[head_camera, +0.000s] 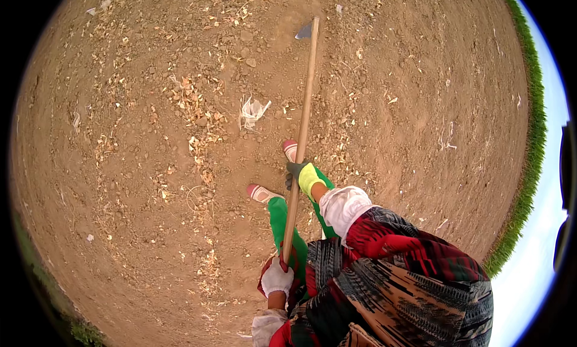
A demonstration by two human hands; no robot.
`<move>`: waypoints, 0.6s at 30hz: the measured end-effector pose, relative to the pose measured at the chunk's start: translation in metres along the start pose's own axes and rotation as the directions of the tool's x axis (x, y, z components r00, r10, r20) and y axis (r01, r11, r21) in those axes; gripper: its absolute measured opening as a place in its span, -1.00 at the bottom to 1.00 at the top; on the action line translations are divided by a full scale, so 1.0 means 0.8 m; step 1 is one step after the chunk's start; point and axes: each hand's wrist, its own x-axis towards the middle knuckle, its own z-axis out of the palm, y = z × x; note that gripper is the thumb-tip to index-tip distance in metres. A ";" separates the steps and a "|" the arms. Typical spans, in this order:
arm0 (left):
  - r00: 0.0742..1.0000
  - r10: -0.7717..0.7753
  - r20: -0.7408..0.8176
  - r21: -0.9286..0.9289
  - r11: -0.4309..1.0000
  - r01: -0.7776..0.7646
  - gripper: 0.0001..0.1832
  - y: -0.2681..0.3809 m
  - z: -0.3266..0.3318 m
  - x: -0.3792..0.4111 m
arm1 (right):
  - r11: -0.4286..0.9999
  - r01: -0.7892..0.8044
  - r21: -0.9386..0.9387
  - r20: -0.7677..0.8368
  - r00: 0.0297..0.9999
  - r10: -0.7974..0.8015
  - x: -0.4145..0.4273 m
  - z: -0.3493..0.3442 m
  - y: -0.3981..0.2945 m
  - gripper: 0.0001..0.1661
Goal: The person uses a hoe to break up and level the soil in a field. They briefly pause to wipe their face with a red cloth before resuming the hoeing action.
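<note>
A hoe with a long wooden handle runs from near my body up to the top middle of the view. Its dark metal blade sticks out to the left at the far end, over bare soil; whether it touches the ground I cannot tell. My right hand, in a yellow-green glove with dark grey fingers, is wrapped around the handle partway along. Close to the near end, my left hand grips it in a white glove with dark red on the fingers. Both sleeves end in pale cuffs.
Dry brown soil with small clods surrounds me. Scraps of white plastic and dry leaf litter lie on it. My feet, in striped footwear, stand beside the handle. Green growth borders the right edge.
</note>
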 end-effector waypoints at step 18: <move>0.970 -0.178 0.164 0.010 0.984 0.179 -0.78 -0.129 0.047 -0.116 | 0.879 -0.398 0.263 0.318 0.896 0.311 -0.120 -0.023 0.151 -0.80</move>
